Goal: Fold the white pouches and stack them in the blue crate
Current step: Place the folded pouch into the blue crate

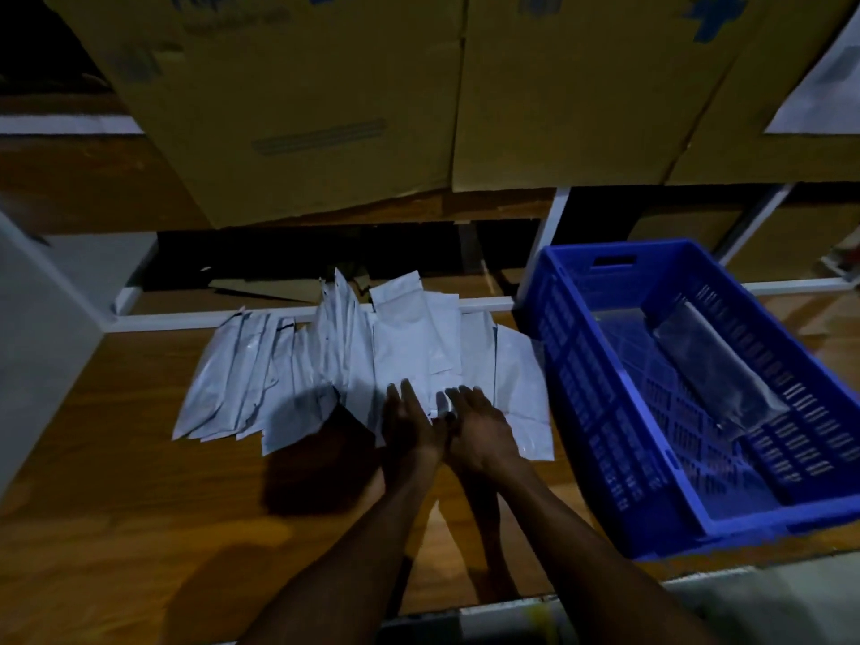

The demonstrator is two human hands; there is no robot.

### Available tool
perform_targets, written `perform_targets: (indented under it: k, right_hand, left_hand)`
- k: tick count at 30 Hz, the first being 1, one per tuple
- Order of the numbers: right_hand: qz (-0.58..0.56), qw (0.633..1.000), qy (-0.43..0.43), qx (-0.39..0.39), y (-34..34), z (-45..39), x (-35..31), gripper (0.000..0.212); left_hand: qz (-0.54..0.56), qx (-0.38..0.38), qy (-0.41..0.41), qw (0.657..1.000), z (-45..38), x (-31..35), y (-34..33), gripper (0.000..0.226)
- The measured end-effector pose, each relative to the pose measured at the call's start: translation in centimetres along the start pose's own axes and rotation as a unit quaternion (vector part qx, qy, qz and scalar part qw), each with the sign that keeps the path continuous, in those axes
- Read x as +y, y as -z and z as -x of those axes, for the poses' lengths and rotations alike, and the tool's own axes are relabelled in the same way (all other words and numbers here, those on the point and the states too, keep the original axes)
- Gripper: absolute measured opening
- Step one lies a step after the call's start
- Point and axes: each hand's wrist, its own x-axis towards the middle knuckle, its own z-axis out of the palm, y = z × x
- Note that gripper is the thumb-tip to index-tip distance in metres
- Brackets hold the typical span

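Dimly, both hands (444,428) rest with fingers (409,395) released on white pouches (409,346), undersides hidden.

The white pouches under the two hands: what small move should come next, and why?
Probably pinch the top pouch and begin folding it: both the left hand and the right hand rest flat on the pile, while the blue crate holds only one pouch.

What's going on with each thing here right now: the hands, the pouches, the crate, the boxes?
Left hand: open, fingers straight, resting on the pouches.
Right hand: open, fingers laid on the same pile.
White pouches: loose, overlapping, fanned out on the wooden table.
Blue crate: upright, open-topped, nearly empty.
Folded pouch: lying inside the crate.
Cardboard boxes: closed, on the shelf above.
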Motion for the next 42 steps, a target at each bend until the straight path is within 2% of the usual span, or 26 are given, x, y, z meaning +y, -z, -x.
perform_targets:
  k: [6,10,13,16,19,22,23,25,30,33,38,42]
  right_hand:
    - [0.003,1.000,0.022,-0.013,-1.2,-1.6,0.5,0.074]
    - [0.032,0.998,0.053,-0.007,-0.5,-2.3,0.4,0.087]
    - [0.069,0.994,0.085,-0.017,0.9,-2.8,-0.1,0.100]
    - [0.097,0.981,0.167,0.029,2.3,-2.8,-0.6,0.107]
    - [0.164,0.957,0.233,0.059,3.3,-3.3,-1.4,0.093]
    - [0.209,0.943,0.259,0.019,3.5,-3.0,-1.3,0.047]
    - [0.200,0.944,0.261,0.002,3.7,-2.3,-1.3,0.039]
    - [0.190,0.946,0.263,-0.011,3.6,-0.2,-1.3,0.038]
    - [0.191,0.951,0.244,0.015,2.2,5.1,-0.8,0.041]
    - [0.195,0.956,0.217,0.034,0.5,7.6,-0.4,0.046]
    - [0.161,0.976,0.147,0.013,-3.2,10.9,0.3,0.063]
    - [0.109,0.988,0.105,-0.030,-6.4,12.9,0.7,0.068]
  left_hand:
    - [0.043,-0.008,0.025,0.999,-1.4,-1.1,-0.2,0.071]
    - [0.009,-0.015,-0.025,1.000,-0.7,-1.6,1.2,0.076]
    - [0.035,0.008,-0.038,0.999,-0.1,-1.6,2.5,0.068]
    - [0.056,0.034,-0.088,0.994,1.7,-2.4,4.4,0.054]
    - [0.041,0.030,-0.132,0.990,4.1,-3.6,6.2,0.043]
    - [0.007,-0.004,-0.136,0.991,6.5,-4.2,7.7,0.058]
    - [-0.007,-0.013,-0.133,0.991,7.3,-4.3,8.1,0.065]
    - [-0.041,-0.012,-0.134,0.990,8.7,-4.6,8.6,0.072]
    - [-0.186,-0.023,-0.157,0.970,10.5,-5.7,7.5,0.067]
    - [-0.200,-0.009,-0.163,0.966,10.7,-6.4,6.9,0.059]
    - [-0.256,-0.030,-0.257,0.931,10.7,-10.1,5.9,0.090]
    - [-0.249,-0.080,-0.270,0.927,11.5,-12.7,4.9,0.091]
